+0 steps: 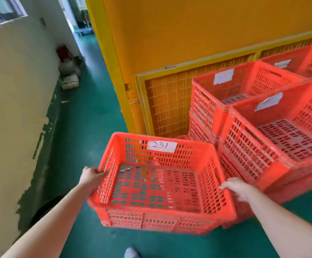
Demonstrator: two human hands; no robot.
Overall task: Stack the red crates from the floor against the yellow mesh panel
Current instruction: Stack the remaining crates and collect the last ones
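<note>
While empty, crate (pixel 158 220) between hands (pixel 91 176) (pixel 235 186).

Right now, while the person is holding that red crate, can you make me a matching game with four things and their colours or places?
Things:
1. held crate
2. floor
3. mesh panel
4. paper label

Matches:
A. green
B. white, marked 231
C. yellow, behind the stacked crates
D. red, gripped by the left hand and right hand

Pairs: 1-D, 2-A, 3-C, 4-B.
</note>
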